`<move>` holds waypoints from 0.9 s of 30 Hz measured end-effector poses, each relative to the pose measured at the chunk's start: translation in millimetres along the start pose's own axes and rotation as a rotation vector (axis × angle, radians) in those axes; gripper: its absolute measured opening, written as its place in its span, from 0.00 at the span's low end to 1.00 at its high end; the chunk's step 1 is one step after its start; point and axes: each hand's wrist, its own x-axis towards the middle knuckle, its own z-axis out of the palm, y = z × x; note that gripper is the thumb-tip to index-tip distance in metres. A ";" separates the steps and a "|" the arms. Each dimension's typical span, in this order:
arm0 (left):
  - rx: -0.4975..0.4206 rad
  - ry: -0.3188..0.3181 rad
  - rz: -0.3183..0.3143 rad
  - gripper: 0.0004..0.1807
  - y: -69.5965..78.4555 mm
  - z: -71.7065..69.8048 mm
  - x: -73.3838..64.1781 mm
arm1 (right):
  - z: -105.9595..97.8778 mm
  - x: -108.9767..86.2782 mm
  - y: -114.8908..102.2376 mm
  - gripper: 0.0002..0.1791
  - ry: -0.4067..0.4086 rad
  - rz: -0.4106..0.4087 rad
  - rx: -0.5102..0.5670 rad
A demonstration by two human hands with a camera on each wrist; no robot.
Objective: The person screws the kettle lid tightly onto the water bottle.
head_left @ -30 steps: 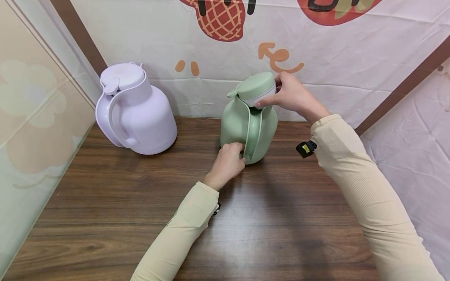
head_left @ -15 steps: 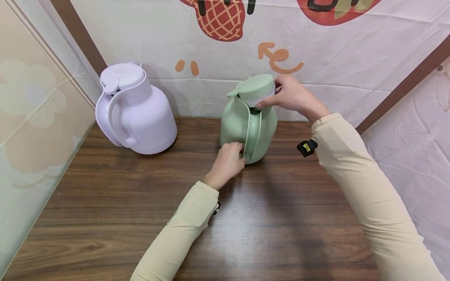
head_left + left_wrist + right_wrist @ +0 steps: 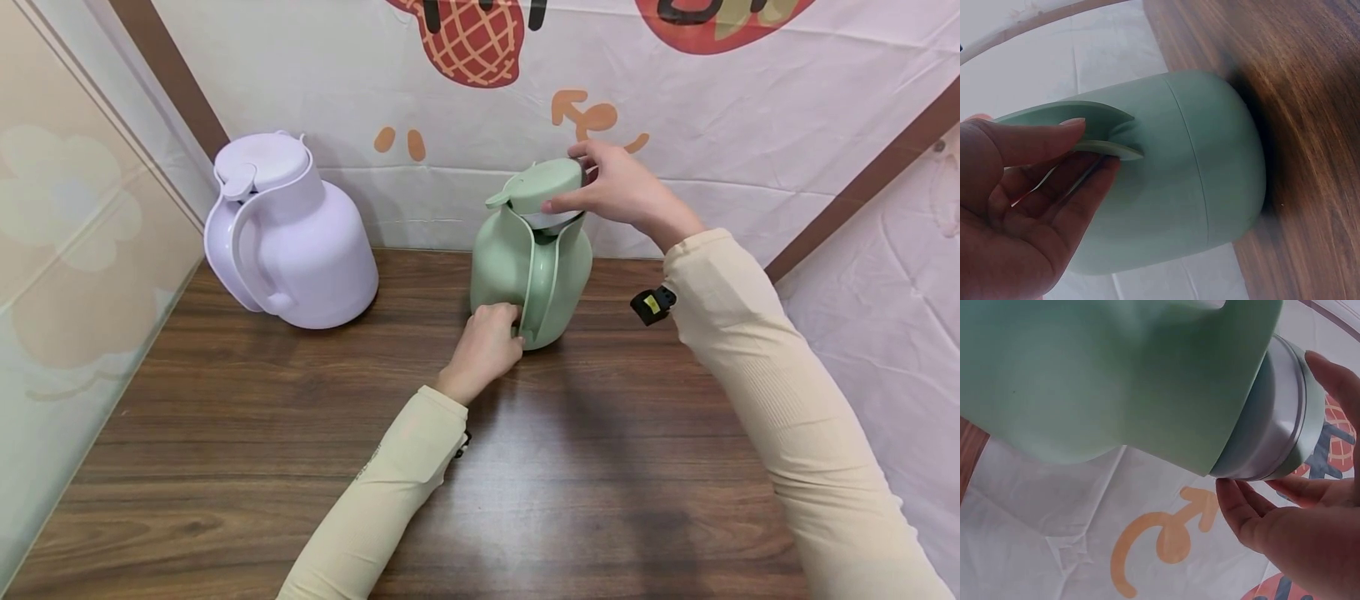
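Left hand (image 3: 486, 346) pinches the green jug's (image 3: 498, 267) handle (image 3: 538, 287); right hand (image 3: 626, 192), part-open, curves round its lid (image 3: 549, 183). Lilac jug (image 3: 326, 254) stands left of green jug.

Gap between lilac jug (image 3: 322, 250) and green jug (image 3: 500, 262)
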 end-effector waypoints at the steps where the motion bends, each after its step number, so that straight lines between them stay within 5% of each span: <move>1: 0.000 -0.004 -0.002 0.05 0.2 0.0 0.1 | 0.3 0.4 -0.6 0.46 0.003 -0.003 -0.001; 27: 0.001 -0.004 -0.009 0.06 0.5 0.1 0.1 | 3.7 0.1 2.9 0.43 0.046 -0.017 -0.010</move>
